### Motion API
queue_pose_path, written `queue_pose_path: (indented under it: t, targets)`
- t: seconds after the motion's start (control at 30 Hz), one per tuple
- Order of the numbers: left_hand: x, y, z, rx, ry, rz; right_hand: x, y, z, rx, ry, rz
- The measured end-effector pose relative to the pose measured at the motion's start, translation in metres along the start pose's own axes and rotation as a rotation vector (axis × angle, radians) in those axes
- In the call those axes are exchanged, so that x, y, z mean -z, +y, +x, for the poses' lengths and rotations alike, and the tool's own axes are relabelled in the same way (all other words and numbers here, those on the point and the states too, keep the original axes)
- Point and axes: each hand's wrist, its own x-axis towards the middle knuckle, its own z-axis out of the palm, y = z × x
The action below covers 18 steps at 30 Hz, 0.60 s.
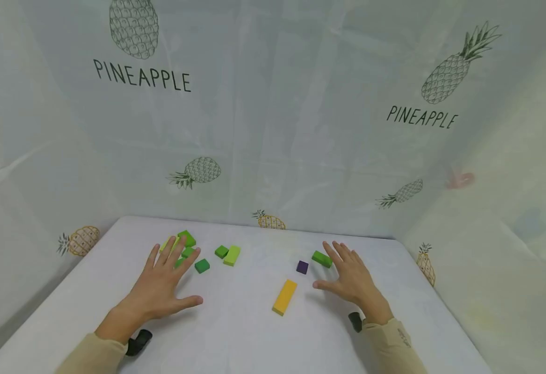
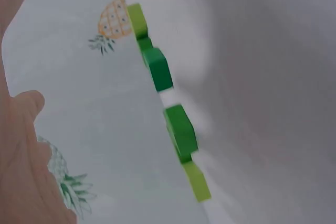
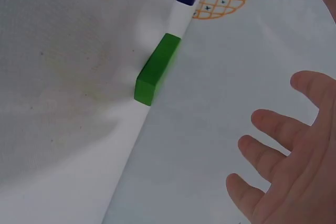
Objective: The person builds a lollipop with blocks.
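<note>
I see the left hand (image 1: 160, 291) spread, grasping nothing, green blocks (image 1: 202, 266) around its fingertips. Well right of its thumb lies the yellow block (image 1: 284, 297); the purple block (image 1: 303, 267) sits just past the right thumb's tip, the long green block (image 1: 321, 258) by the right index fingertip. The right hand (image 1: 352, 278) is spread too, grasping nothing. I'd straddle a block's narrow width, sparing its neighbours.

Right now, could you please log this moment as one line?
left hand: open, empty; right hand: open, empty; yellow block: on table, between hands; purple block: on table
</note>
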Motion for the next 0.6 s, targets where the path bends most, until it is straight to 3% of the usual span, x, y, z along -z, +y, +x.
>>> queue_pose_path:
  t: [0.37, 0.6]
  targets:
    - [-0.013, 0.03, 0.015, -0.005, -0.129, -0.188, -0.013, -0.004, 0.006, -0.056, -0.053, 0.093]
    - [-0.023, 0.055, 0.029, -0.052, -0.197, -0.32, -0.022, -0.005, 0.009, -0.094, -0.112, 0.087]
